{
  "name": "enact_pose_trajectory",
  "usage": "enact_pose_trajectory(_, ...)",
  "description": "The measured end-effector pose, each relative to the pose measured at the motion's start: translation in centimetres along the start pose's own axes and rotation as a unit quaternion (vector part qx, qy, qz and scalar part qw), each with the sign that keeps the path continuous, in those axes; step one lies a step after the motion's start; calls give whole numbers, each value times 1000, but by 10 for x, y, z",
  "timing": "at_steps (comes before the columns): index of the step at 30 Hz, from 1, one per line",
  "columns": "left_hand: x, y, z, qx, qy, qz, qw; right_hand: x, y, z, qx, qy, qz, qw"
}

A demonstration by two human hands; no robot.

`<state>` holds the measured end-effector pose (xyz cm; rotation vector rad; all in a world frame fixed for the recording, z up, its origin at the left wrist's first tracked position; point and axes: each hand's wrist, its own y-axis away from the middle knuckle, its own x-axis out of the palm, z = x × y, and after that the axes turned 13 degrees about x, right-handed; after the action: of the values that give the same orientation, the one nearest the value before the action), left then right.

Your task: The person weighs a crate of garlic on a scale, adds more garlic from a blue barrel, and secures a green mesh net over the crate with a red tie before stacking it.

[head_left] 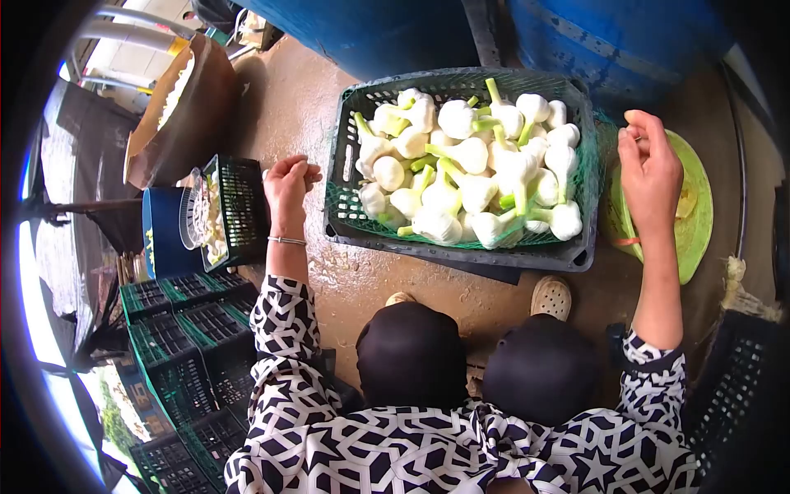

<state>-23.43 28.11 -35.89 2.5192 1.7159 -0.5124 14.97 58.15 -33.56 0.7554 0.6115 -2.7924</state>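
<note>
Wet concrete floor (304,107) under you, knees up front, stacked green crates (185,329) down by your left side. Your left hand (288,183) is curled into a loose fist just left of the dark crate (461,247), holding nothing I can see. That crate is packed with white fennel bulbs (469,177). Your right hand (650,169) sits over the green bowl (695,222) at the crate's right, fingers pinched together on something too small to tell. 2 blue barrels (609,37) stand behind.
</note>
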Motion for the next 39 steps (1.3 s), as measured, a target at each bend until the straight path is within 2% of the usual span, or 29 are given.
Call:
enact_pose_trajectory(1, 9, 7, 1, 16, 23, 5, 1000, 4, 7, 28, -21, -45, 54, 997)
enact_pose_trajectory(2, 20, 16, -3, 23, -4, 1, 1000, 19, 12, 45, -82, -94, 108, 986)
enact_pose_trajectory(3, 27, 21, 7, 31, 41, -8, 999, 28, 23, 73, -78, -78, 211, 971)
enact_pose_trajectory(4, 31, 23, 12, 33, 50, -30, 998, 49, 34, 85, -128, -19, 280, 951)
enact_pose_trajectory(7, 18, 26, 11, -16, 129, -56, 990, 112, 64, 98, -212, 187, 507, 814)
enact_pose_trajectory(9, 3, 25, 10, -39, 149, -68, 986, 132, 73, 95, -231, 204, 520, 797)
enact_pose_trajectory(11, -6, 29, 5, -15, 116, -73, 990, 139, 70, 99, -242, 222, 529, 782)
enact_pose_trajectory(13, -9, 30, 7, 40, 87, -32, 995, 136, 52, 100, -77, 148, 585, 794)
enact_pose_trajectory(14, -9, 29, 14, 33, 112, -28, 993, 132, 44, 103, -26, 48, 594, 802)
enact_pose_trajectory(15, -7, 28, 21, 29, 119, -33, 992, 131, 37, 109, 69, -21, 631, 772)
enact_pose_trajectory(17, -1, 27, 36, -7, 152, -36, 988, 145, 34, 118, 107, -118, 618, 770)
enact_pose_trajectory(18, 4, 28, 43, -26, 169, -53, 984, 163, 33, 114, 84, -14, 607, 790)
enact_pose_trajectory(19, 7, 28, 49, -3, 189, -59, 980, 177, 30, 114, 78, -6, 609, 790)
enact_pose_trajectory(21, 4, 30, 45, -17, 198, -59, 978, 198, 23, 119, 84, 246, 604, 753)
enact_pose_trajectory(22, 0, 29, 44, -18, 205, -69, 976, 196, 19, 131, 53, 316, 594, 738)
enact_pose_trajectory(23, -5, 30, 45, -28, 206, -50, 977, 192, 21, 130, 48, 323, 597, 732)
enact_pose_trajectory(25, -14, 27, 43, -38, 212, -37, 976, 179, 22, 124, -163, 347, 446, 809)
enact_pose_trajectory(27, -22, 19, 39, -63, 179, 14, 982, 165, 18, 139, -192, 296, 384, 853)
enact_pose_trajectory(29, -15, 1, 29, -90, 167, 22, 982, 166, 24, 154, -144, 215, 410, 874)
enact_pose_trajectory(31, -6, -18, 17, -154, 151, 106, 971, 212, 50, 104, -200, 224, 427, 853)
enact_pose_trajectory(32, 3, -30, 21, -185, 175, 133, 958, 217, 48, 106, -193, 232, 423, 854)
enact_pose_trajectory(33, 12, -45, 33, -169, 181, 140, 959, 219, 43, 113, -181, 234, 437, 849)
enact_pose_trajectory(35, 29, -63, 58, -174, 181, 147, 957, 216, 32, 117, -109, 207, 511, 827)
enact_pose_trajectory(36, 33, -72, 50, -205, 111, 130, 964, 197, 23, 127, -10, 155, 567, 809)
enact_pose_trajectory(37, 35, -83, 46, -192, 112, 141, 965, 178, 17, 134, 83, 97, 617, 776)
enact_pose_trajectory(38, 38, -92, 46, -193, 106, 135, 966, 161, 8, 122, -24, 46, 528, 848)
enact_pose_trajectory(39, 43, -97, 50, -199, 99, 128, 967, 140, -4, 111, -47, 17, 398, 916)
